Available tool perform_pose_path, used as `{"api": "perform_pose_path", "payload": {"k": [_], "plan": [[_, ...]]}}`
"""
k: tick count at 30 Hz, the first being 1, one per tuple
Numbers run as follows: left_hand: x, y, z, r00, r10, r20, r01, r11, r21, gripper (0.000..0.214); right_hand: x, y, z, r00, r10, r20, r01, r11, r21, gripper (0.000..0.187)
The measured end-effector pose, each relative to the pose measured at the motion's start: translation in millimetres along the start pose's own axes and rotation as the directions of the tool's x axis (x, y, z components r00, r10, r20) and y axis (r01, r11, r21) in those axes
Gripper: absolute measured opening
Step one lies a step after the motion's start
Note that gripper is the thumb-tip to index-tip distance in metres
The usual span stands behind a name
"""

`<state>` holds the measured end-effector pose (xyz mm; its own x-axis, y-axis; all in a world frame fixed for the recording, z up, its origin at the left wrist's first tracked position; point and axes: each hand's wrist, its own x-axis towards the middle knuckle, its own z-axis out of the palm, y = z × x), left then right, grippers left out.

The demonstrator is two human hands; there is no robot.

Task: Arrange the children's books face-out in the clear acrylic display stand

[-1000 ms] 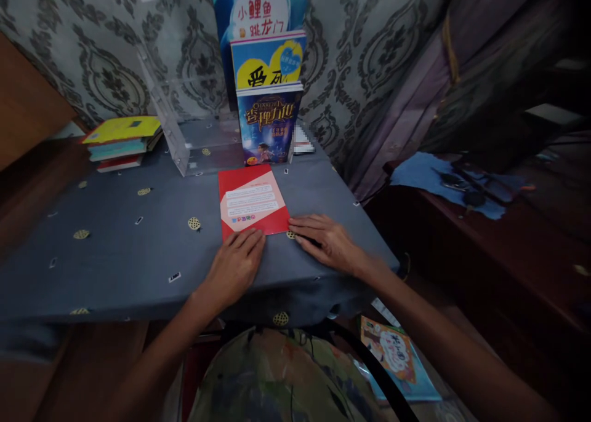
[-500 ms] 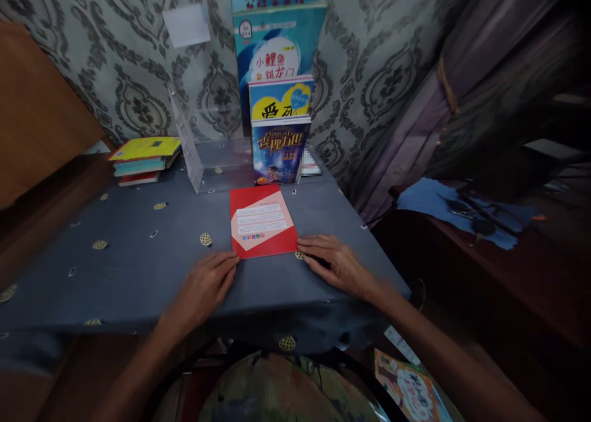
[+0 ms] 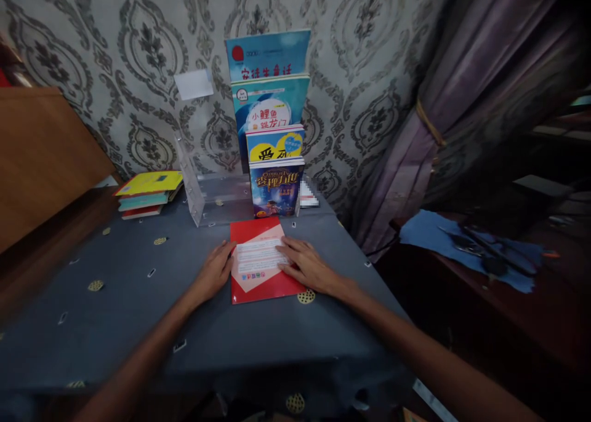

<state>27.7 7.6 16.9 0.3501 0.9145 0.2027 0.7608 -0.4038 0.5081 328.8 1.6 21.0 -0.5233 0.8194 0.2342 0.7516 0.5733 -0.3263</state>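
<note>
A thin red book (image 3: 257, 286) with a pale label lies flat on the grey tablecloth (image 3: 138, 311) in front of me. My left hand (image 3: 213, 274) rests against the book's left edge, fingers stretched and touching it. My right hand (image 3: 307, 266) lies flat on the book's right side, fingers extended over the label. Neither hand grips the book. Just behind it stands a clear tiered stand (image 3: 203, 191) with several books (image 3: 276, 185) upright in rising rows.
A stack of books with a yellow one on top (image 3: 146, 193) sits at the back left. A patterned wall (image 3: 115, 53) is behind the table, a curtain (image 3: 415, 133) at the right. A dark wooden surface holds a blue cloth (image 3: 429, 234) at the right.
Both hands have moved forward from the book's near edge: the left one to its left edge, the right one onto its cover. The view has tilted up, showing more of the wall.
</note>
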Motion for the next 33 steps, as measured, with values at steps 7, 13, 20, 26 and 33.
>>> {"api": "perform_pose_path", "payload": {"k": [7,13,20,26,33], "plan": [[-5.9,-7.2,-17.2,0.996,0.081,0.035,-0.067,0.952,-0.297,0.06,15.6,11.1,7.7,0.999,0.035,-0.032,-0.033,0.998,0.06,0.052],[-5.8,6.1,-7.7,0.984,0.164,-0.067,-0.174,0.963,-0.207,0.056,13.1,14.7,9.7,0.996,0.052,-0.066,-0.044,0.992,0.12,0.052],[24.3,10.4,-8.9,0.953,0.265,-0.146,-0.286,0.947,-0.146,0.029,15.4,16.6,2.6,0.997,0.053,-0.059,-0.034,0.957,0.287,0.053],[41.0,35.1,-27.7,0.98,0.155,-0.126,-0.187,0.934,-0.303,0.027,16.0,25.3,-18.4,0.991,0.134,-0.004,-0.083,0.635,0.768,0.071],[50.9,63.4,-47.4,0.967,-0.148,-0.208,0.017,0.851,-0.525,0.04,14.4,27.2,-19.4,0.976,0.213,0.042,-0.068,0.117,0.991,0.075]]}}
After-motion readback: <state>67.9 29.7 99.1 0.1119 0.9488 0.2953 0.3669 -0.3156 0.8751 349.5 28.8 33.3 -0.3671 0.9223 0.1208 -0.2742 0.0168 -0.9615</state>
